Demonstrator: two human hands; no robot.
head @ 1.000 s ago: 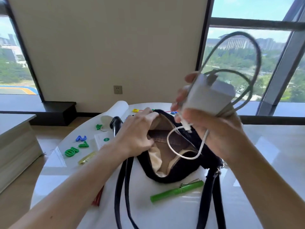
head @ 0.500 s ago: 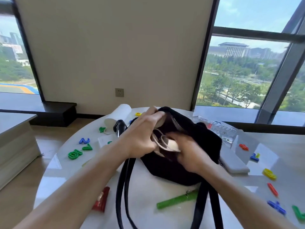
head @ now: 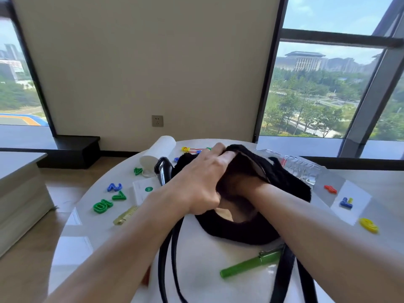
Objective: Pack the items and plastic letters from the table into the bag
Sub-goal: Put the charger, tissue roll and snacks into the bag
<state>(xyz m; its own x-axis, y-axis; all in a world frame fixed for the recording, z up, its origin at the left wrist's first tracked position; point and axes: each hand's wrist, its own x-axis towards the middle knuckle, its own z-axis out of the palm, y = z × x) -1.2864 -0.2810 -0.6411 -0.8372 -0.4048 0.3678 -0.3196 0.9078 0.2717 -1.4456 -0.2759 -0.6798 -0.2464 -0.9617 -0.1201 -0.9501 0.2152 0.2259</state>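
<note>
The left hand (head: 201,184) fingers grip the bag (head: 284,184) rim. The right hand (head: 243,185) fingers are hidden inside, state unclear. If the rim slips, the zip may snag the wrist.

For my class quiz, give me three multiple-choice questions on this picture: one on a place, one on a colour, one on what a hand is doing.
1. The green pen lies: A on the table, in front of the bag; B in the bag; C on a chair.
2. The plastic 2 is: A red; B blue; C yellow.
3. The right hand is: A flat on the table; B holding the pen; C inside the bag.
Answers: A, it lies bare on the tabletop; B, plainly blue; C, its wrist ends at the opening.
</note>
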